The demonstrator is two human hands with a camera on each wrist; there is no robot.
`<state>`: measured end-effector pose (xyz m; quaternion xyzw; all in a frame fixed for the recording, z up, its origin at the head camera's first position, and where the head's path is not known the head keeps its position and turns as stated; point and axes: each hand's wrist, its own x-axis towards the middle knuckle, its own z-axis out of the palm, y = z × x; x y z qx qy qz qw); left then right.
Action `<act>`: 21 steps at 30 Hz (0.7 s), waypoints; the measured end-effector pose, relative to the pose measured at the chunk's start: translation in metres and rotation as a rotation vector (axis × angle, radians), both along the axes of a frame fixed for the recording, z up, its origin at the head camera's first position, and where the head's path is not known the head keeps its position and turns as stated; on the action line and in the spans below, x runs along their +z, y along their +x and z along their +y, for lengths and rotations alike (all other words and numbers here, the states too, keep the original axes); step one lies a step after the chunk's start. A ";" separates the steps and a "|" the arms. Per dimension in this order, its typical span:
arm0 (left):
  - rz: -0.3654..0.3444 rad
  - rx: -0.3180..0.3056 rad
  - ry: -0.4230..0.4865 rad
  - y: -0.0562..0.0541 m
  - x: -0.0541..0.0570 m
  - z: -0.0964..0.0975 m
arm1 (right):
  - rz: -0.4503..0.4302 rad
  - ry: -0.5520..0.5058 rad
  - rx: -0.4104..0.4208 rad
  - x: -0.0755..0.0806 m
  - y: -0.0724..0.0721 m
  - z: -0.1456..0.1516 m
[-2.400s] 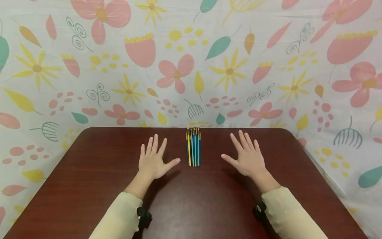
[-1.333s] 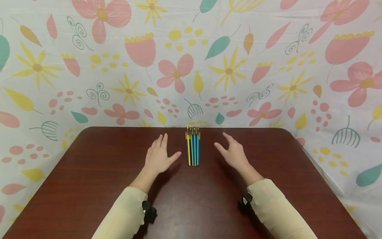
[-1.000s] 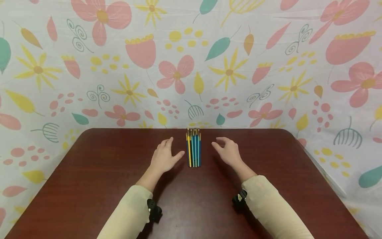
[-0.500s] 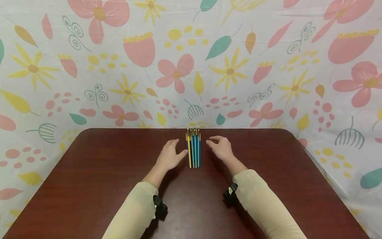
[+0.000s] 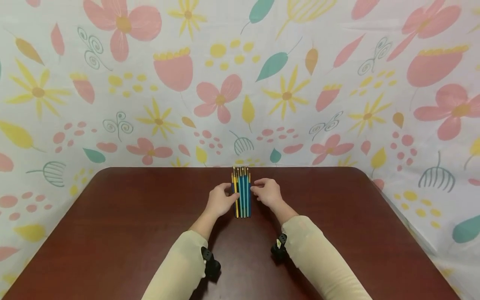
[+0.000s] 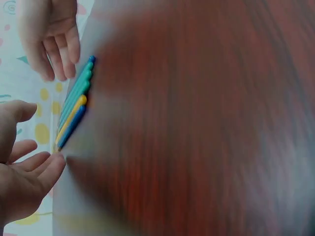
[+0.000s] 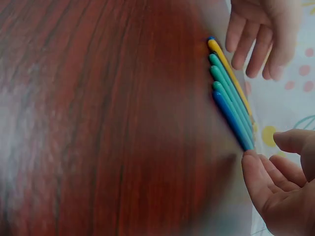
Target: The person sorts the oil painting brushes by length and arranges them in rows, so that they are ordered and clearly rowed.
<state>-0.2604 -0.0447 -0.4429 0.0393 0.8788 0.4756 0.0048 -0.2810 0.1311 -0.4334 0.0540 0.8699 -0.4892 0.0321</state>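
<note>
Blue, yellow and teal brushes [image 5: 243, 200]: lying side by side in a flat bundle at the middle of the far edge of the table [image 5: 112, 233], bristle ends pointing toward the backdrop [image 5: 240, 129], handle ends pointing toward the person.

Bundle order: left blue brush [image 6: 73, 127] is lining the left side, yellow brush [image 5: 237, 208] is lying next to it, teal brushes [image 7: 231, 93] are filling the middle, and right blue brush [image 7: 231, 118] is closing the row.

Left hand [image 5: 220, 201]: hovering at the bundle's left side, grip standing spread, thumb and fingers parting; in the head view the thumb is overlapping the yellow brush, though contact is remaining impossible to tell.

Right hand [image 5: 269, 193]: hovering just beside the right blue brush, grip also standing spread, fingers bending softly and a gap to the thumb showing in the right wrist view; one fingertip is meeting that brush's far end there, touch or overlap being unclear.

Arms: left sleeve [image 5: 178, 266] and right sleeve [image 5: 322, 258], both pale, are covering the forearms; a black left camera [image 5: 211, 266] and right camera [image 5: 278, 250] are sitting at the cuffs.

Table surface: gleaming dark red-brown, shadows falling beneath both arms.

Backdrop print: pink flowers, yellow blooms and teal leaves are spreading over white.
</note>
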 end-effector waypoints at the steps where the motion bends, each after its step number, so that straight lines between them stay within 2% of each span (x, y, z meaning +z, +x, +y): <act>1: -0.015 0.012 0.036 0.001 -0.001 0.002 | -0.005 0.001 -0.001 -0.002 0.000 -0.001; 6: -0.047 0.081 0.161 0.002 -0.005 0.009 | -0.010 0.000 -0.017 -0.008 0.000 -0.006; 13: -0.094 0.160 0.223 0.002 -0.014 0.013 | -0.043 -0.003 -0.075 -0.013 0.002 -0.009; 16: -0.083 0.173 0.224 0.003 -0.016 0.013 | -0.008 -0.039 -0.139 -0.016 0.002 -0.012; 21: -0.034 0.184 0.184 0.004 -0.018 0.014 | 0.113 -0.181 -0.304 -0.021 0.003 -0.020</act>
